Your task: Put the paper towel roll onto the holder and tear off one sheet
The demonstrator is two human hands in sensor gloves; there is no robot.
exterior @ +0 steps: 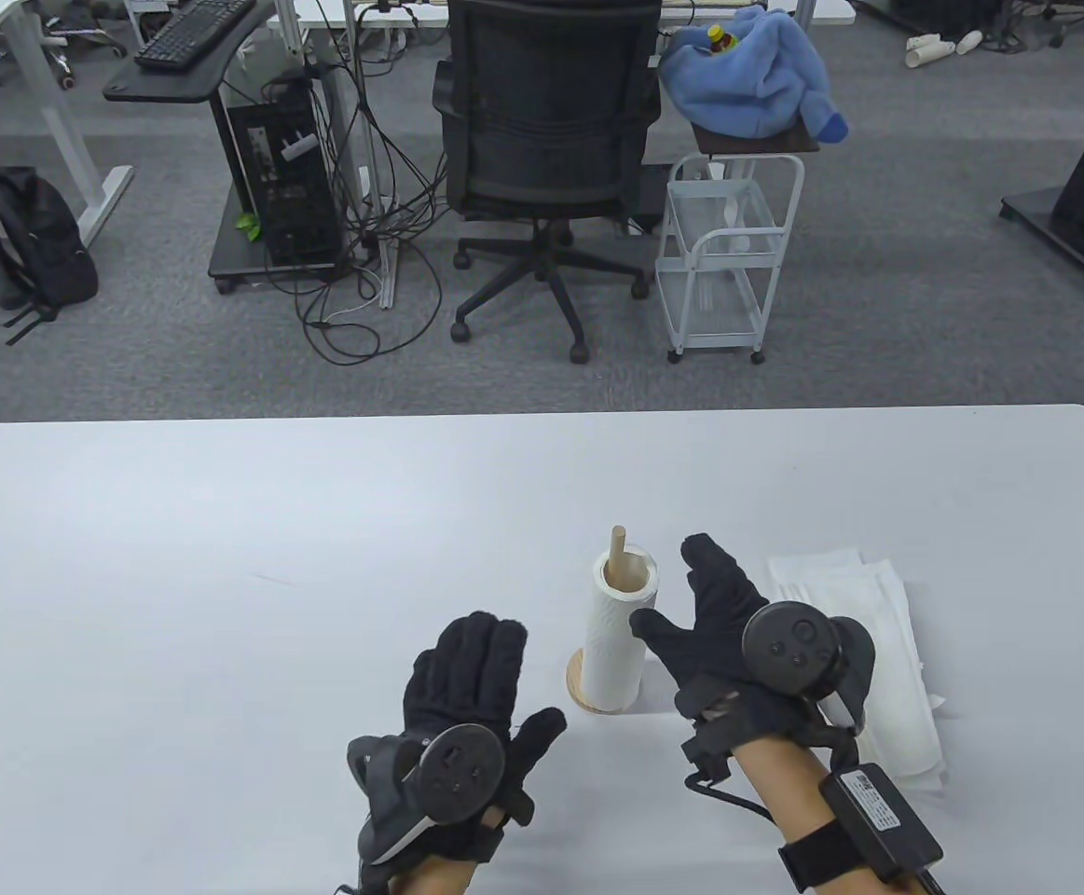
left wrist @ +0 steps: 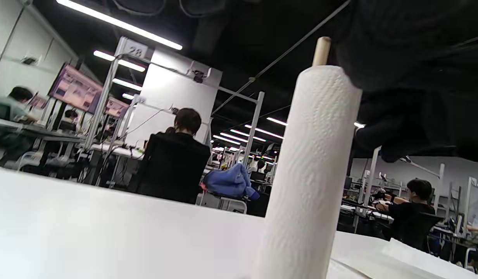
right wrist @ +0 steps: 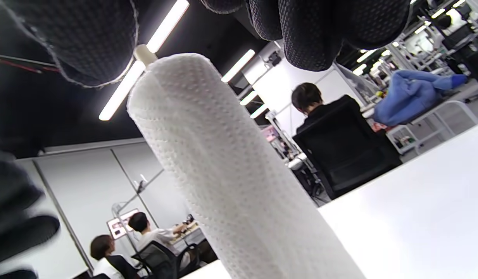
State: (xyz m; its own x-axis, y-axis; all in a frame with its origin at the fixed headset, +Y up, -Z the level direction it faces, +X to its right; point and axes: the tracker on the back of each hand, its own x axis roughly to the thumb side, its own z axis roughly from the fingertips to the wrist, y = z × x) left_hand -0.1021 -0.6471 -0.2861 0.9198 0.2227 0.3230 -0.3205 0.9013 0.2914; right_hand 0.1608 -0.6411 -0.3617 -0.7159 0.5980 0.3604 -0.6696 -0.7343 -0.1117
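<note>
The white paper towel roll (exterior: pixel 618 632) stands upright on the wooden holder (exterior: pixel 581 683), whose peg tip (exterior: pixel 617 539) sticks out above the roll's core. My right hand (exterior: pixel 705 615) is just right of the roll, fingers spread and straight, thumb close to the roll's side; I cannot tell if it touches. My left hand (exterior: pixel 476 681) lies flat over the table left of the holder, holding nothing. In the right wrist view the roll (right wrist: pixel 223 170) fills the middle, with fingertips (right wrist: pixel 312 35) above it. In the left wrist view the roll (left wrist: pixel 312 174) and the peg tip (left wrist: pixel 322 50) rise at right.
Several torn white paper towel sheets (exterior: pixel 863 643) lie stacked on the table (exterior: pixel 225 578) right of my right hand. Beyond the table's far edge stand a black office chair (exterior: pixel 546 140) and a white trolley (exterior: pixel 728 252).
</note>
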